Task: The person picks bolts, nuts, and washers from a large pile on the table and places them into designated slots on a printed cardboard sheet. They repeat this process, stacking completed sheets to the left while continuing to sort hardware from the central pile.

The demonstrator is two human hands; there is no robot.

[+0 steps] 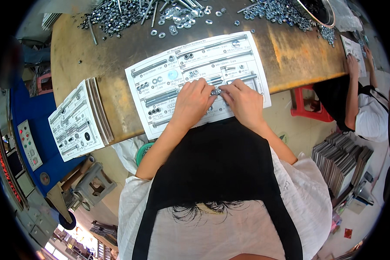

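A small metal part [216,92] sits pinched between the fingertips of the left hand [194,103] and right hand [243,101], both curled over a printed card [160,80] of hardware lying near the table [290,52] edge. A stack of cards [76,121] lies to the left; loose nuts [112,17] and washers [177,17] lie beyond.

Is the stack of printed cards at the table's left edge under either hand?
No: both the left hand and right hand rest on the middle card.

Worn wooden table [290,52]: hardware cards [195,73], card stack [78,121], loose nuts [117,17], washers [177,17].
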